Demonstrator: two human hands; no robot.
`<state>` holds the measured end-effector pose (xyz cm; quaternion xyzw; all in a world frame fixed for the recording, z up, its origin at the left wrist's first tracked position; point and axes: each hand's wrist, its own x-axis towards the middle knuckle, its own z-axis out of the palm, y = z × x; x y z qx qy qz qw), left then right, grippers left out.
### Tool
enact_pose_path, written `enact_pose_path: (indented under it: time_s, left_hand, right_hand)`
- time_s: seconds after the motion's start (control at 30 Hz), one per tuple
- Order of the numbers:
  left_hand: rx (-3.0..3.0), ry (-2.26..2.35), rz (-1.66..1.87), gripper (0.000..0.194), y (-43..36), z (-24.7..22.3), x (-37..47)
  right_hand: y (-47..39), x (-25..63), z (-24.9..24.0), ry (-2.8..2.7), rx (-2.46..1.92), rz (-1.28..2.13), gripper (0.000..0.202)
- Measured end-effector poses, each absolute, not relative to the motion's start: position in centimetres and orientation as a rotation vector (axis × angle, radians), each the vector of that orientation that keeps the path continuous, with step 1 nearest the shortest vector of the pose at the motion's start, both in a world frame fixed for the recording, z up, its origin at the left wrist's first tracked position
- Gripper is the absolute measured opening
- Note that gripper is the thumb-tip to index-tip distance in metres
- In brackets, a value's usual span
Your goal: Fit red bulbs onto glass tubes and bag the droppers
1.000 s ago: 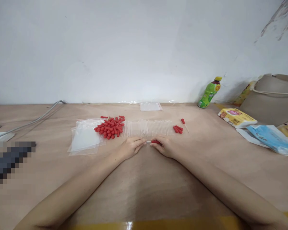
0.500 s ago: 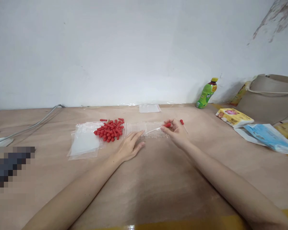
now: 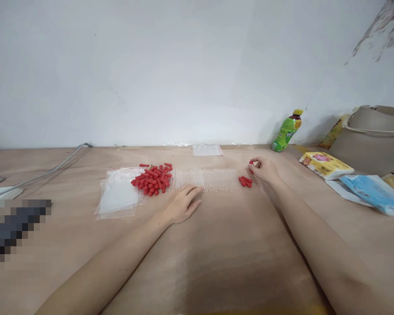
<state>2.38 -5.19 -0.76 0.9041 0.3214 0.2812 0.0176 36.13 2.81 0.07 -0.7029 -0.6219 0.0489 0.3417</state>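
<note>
My left hand (image 3: 185, 203) lies palm down with fingers stretched out at the near edge of a row of thin clear dropper tubes (image 3: 219, 179). To its left is a pile of red rubber dropper bulbs (image 3: 152, 179), against the left end of the row. At the right, my right hand (image 3: 264, 169) pinches a red dropper bulb (image 3: 251, 163) between thumb and fingers; the fingers partly cover it, and whether a tube is on it I cannot tell. A few more red bulbs (image 3: 245, 181) lie between this hand and the tubes.
Clear plastic zip bags (image 3: 118, 192) lie left of the pile, and another bag (image 3: 207, 150) lies by the wall. At the right are a green drink bottle (image 3: 286, 131), a yellow tissue pack (image 3: 326, 165), a blue packet (image 3: 376, 192) and a beige bucket (image 3: 374, 140). A grey cable (image 3: 57, 165) runs at left.
My right hand has moved right, away from the tubes. The dropper tube it held over the row no longer shows in it. A few red bulbs now show beside the row's right end.
</note>
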Motion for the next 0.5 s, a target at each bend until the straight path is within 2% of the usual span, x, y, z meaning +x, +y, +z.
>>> enact_pose_path:
  time_s: [0.5]
  left_hand:
    - [2.781,0.979,0.84,0.033,-5.1,-0.8,2.4]
  right_hand:
    - [3.7,36.8,-3.3,-1.483,-1.699,0.233,0.034]
